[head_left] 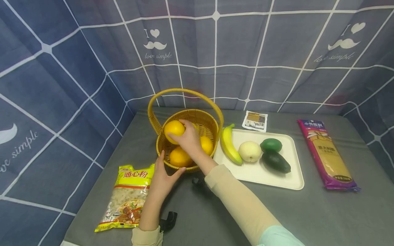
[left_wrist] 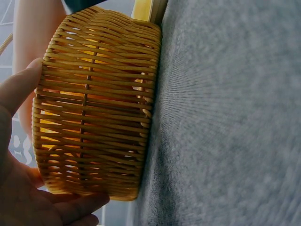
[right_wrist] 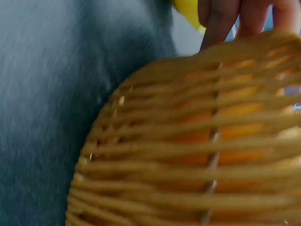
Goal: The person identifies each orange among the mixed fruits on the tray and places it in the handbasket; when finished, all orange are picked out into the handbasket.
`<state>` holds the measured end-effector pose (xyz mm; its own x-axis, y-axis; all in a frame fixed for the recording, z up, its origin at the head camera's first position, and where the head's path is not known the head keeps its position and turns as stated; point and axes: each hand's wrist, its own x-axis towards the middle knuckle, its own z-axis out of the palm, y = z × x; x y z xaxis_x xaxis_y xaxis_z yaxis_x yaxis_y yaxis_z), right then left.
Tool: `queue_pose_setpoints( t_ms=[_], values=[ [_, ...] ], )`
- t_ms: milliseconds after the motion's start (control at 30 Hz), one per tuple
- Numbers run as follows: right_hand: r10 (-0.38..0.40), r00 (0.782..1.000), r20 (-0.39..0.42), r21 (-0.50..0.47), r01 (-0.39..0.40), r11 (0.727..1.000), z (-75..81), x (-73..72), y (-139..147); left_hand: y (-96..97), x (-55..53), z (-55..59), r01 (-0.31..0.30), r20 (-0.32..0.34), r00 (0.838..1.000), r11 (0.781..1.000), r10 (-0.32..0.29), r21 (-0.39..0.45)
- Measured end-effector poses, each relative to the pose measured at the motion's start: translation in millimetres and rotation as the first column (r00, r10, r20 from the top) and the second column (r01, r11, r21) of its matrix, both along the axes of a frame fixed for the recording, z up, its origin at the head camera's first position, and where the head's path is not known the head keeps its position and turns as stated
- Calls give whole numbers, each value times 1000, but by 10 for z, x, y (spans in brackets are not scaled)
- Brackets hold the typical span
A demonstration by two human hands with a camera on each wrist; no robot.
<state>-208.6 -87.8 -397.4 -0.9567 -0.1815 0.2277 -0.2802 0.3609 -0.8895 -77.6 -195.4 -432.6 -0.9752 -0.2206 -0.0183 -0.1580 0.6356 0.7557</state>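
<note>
A yellow woven basket (head_left: 197, 116) with a tall arched handle stands on the grey cloth. My right hand (head_left: 190, 138) reaches over its near side and grips an orange (head_left: 173, 131) at the left of the opening. Below it in the basket lie a second orange (head_left: 180, 157) and a third orange (head_left: 207, 145), partly covered by the right hand. My left hand (head_left: 163, 177) holds the basket's near left side. The left wrist view shows its thumb at the rim and its fingers (left_wrist: 84, 207) along the wall. Through the weave, orange colour shows in both wrist views.
Right of the basket, a white tray (head_left: 261, 181) carries a banana (head_left: 228, 145), a pale round fruit (head_left: 250, 151), a green fruit (head_left: 271, 145) and a dark avocado (head_left: 275, 161). A pasta bag (head_left: 129, 198), a small packet (head_left: 255, 121) and a long noodle pack (head_left: 327, 153) lie around.
</note>
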Motion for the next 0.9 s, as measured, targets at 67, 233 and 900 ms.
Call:
queue_pose_setpoints(
  t_ms=[67, 233, 900],
  values=[
    [-4, 1000, -21, 32, 5, 999, -1, -3, 9, 1, -3, -1, -3, -2, 1000, 1000, 3, -1],
    [26, 1000, -14, 111, -25, 993, 0, 21, -8, 4, 0, -1, 0, -6, 1000, 1000, 0, -7],
    [41, 999, -12, 81, -40, 996, 38, 95, 109, -2, 5, -5, 7, 1, 1000, 1000, -7, -19]
  ],
)
